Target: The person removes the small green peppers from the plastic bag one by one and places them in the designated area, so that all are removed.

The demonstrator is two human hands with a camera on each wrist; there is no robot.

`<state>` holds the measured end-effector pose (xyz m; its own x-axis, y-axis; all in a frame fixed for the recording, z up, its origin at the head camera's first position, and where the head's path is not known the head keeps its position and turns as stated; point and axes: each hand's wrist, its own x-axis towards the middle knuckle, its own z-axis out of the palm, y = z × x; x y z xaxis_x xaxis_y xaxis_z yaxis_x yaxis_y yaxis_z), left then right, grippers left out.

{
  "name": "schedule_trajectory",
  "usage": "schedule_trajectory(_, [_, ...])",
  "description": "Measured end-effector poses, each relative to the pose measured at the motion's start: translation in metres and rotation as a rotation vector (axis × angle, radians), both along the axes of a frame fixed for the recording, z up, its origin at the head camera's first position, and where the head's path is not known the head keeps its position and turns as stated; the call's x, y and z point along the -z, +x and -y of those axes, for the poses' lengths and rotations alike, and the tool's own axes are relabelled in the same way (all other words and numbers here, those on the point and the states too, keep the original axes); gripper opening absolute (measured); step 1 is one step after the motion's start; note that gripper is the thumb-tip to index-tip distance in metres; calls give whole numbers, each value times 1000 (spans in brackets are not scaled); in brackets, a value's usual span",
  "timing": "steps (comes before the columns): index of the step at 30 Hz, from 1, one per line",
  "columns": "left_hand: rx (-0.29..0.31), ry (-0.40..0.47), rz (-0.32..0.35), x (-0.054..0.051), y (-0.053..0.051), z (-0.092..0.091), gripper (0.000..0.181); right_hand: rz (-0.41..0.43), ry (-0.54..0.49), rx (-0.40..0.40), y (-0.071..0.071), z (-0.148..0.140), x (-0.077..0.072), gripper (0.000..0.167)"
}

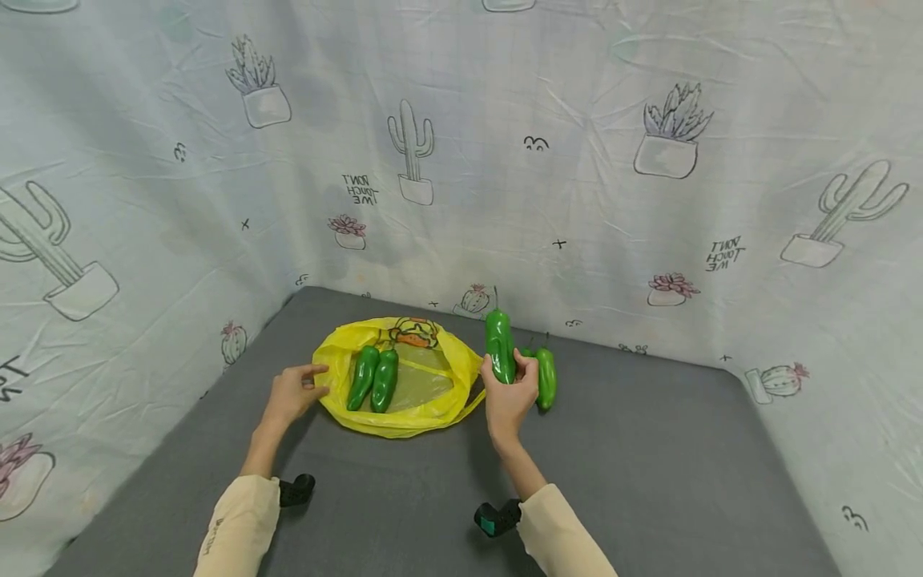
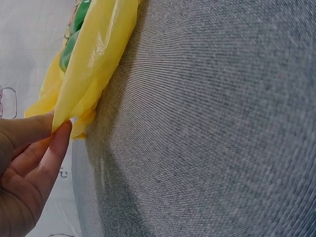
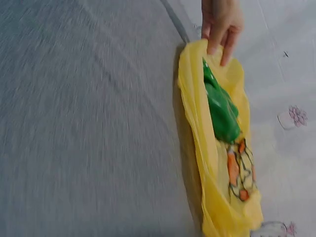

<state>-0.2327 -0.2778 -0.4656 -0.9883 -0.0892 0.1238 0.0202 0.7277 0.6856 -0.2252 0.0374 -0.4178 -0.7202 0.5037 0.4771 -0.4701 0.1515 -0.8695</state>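
Observation:
A yellow plastic bag (image 1: 404, 426) lies spread on the grey table with its mouth facing up. Inside it, toward the left, two green peppers (image 1: 385, 380) rest side by side. My left hand (image 1: 290, 394) pinches the bag's left rim between thumb and fingers, as the left wrist view shows up close. Raised near the bag's right edge, my right hand (image 1: 510, 407) grips another green pepper (image 1: 499, 340), stem upward. Just beyond that hand, a green pepper (image 1: 546, 377) lies on the table, with part of another partly hidden beside it. The right wrist view does not show my right hand.
The grey tabletop (image 1: 649, 465) extends to both sides and toward me. A pale curtain (image 1: 469, 160) printed with cacti hangs behind the table and along its sides. Each wrist carries a small black device (image 1: 497, 519).

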Motion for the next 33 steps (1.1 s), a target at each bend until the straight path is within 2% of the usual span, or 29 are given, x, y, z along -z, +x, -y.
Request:
schedule_trajectory(6, [-3,-6,26,-2,0,-1,40,-4,-25,22,-1,-30,-6,36])
schedule_trajectory(14, [11,-5,48,-6,-1,-3,40,84,-75,65,-4,-63,-7,37])
schedule_trajectory(22, [37,5,0,-3,1,2,40,115,-140,135,-26,-99,27,40])
schedule_trajectory(29, [43,1,-2,-3,1,4,40,244,-128,256,-27,-124,41,39])
schedule_trajectory(33, [44,0,9,-3,-1,2,39,330,-137,284,-29,-137,46,40])
